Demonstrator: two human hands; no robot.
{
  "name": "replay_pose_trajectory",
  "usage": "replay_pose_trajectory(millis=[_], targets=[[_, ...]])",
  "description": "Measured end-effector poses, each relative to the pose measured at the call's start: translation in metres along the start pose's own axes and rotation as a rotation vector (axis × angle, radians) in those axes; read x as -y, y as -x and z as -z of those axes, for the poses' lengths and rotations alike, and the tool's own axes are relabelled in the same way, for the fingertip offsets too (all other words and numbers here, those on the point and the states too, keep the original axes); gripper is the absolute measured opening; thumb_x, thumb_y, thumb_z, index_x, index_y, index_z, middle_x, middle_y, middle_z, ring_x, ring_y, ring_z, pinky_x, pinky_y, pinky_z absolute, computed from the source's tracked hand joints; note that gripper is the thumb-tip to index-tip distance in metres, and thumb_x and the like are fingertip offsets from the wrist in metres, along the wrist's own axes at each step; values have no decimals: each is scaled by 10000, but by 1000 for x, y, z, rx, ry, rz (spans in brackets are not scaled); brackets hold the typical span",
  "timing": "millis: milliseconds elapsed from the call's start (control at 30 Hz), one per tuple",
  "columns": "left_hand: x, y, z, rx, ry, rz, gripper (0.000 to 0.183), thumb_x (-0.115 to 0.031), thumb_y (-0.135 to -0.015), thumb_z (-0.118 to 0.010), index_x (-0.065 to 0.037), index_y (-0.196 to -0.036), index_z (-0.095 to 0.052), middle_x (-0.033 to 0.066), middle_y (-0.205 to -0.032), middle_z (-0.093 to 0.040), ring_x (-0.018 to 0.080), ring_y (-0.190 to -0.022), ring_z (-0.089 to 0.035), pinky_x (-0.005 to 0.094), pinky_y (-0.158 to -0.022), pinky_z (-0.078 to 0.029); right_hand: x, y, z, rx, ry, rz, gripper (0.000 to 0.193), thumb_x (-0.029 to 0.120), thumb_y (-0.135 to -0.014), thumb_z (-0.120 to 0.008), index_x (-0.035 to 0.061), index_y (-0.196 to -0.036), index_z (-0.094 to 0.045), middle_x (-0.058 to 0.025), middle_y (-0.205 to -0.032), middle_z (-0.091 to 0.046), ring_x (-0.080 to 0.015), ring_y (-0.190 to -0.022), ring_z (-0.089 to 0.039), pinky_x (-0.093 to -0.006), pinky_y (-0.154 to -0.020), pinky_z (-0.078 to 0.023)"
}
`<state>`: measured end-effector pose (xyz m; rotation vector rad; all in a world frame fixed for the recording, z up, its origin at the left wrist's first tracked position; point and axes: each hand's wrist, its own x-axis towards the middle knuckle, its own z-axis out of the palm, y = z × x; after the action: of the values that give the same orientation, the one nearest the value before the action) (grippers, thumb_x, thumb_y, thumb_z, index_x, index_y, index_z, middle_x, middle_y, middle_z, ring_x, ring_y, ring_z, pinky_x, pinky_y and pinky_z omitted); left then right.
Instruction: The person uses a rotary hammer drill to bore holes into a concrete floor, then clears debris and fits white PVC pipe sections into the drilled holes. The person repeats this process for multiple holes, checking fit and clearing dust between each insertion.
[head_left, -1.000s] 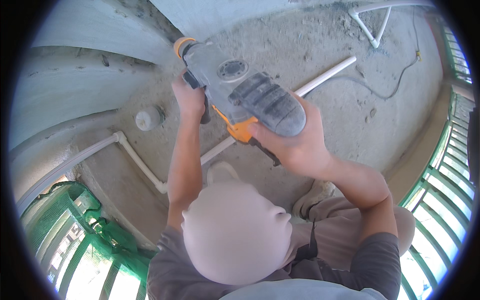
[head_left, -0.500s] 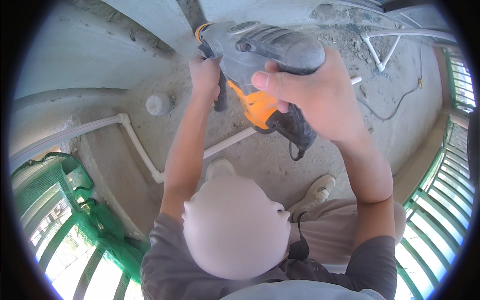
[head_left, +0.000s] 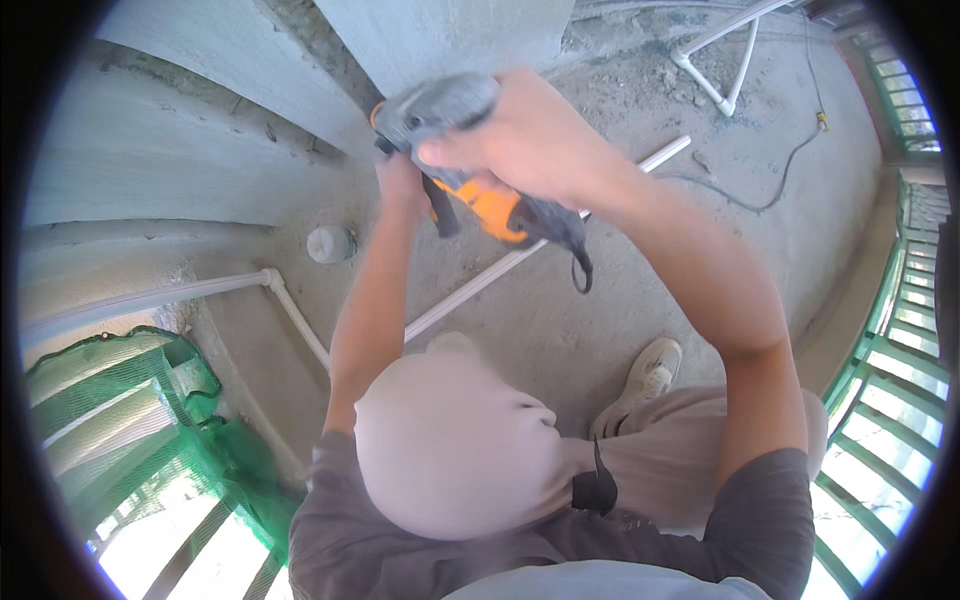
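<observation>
Both my hands are on a grey and orange power drill (head_left: 493, 211) with a large, dusty body, held up in front of a concrete wall corner. My left hand (head_left: 400, 186) is closed near its front end, at the dark side handle (head_left: 441, 212); the drill's body partly hides the fingers. My right hand (head_left: 535, 135) wraps round the rear of the tool, thumb along the grey housing. A black cord (head_left: 580, 268) loops from the lower end. The drill's front faces the wall groove (head_left: 325, 50); I cannot make out where its tip touches.
A white plastic pipe (head_left: 480, 283) crosses the dusty concrete floor below the drill. More white piping (head_left: 170, 295) runs at left, and another bent piece (head_left: 728, 95) at far right. A capped white stub (head_left: 328, 244) rises near the wall. Green railings (head_left: 890, 390) and netting (head_left: 225, 455) flank me.
The drill has shifted left and swung round, with its rear end now closer to the wall. My right hand has moved left with it, its arm reaching farther out. Both hands keep their hold.
</observation>
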<state>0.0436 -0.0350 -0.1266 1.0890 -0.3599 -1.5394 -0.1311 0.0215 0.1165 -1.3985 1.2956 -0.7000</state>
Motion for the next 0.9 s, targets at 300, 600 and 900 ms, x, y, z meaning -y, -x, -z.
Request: replay_pose_trajectory(millis=[300, 600, 900], targets=[[19, 64, -5, 33, -491, -122, 185, -60, -901, -619, 100, -963, -687, 103, -741, -654, 157, -516, -577, 327, -463, -451, -81, 112, 4, -185, -236, -176, 221, 97, -861, -832, -19, -989, -695, -47, -864, -727, -99, -709, -666, -278, -642, -534], [20, 21, 1, 22, -567, -123, 232, -2, -863, -633, 115, -1048, -709, 111, -762, -681, 161, -574, -634, 319, -489, -497, -103, 71, 2, -225, -218, -184, 272, 92, -860, -839, -17, -1054, -682, -50, -879, -735, -100, -745, -679, -282, -681, -547], [37, 5, 41, 43, -377, -227, 198, -61, -902, -719, 77, -1043, -708, 108, -843, -716, 146, -634, -658, 298, -526, -502, -93, 54, -35, -158, 40, -53, 266, 83, -862, -821, -13, -1074, -691, -78, -900, -755, -125, -832, -711, -317, -741, -556]])
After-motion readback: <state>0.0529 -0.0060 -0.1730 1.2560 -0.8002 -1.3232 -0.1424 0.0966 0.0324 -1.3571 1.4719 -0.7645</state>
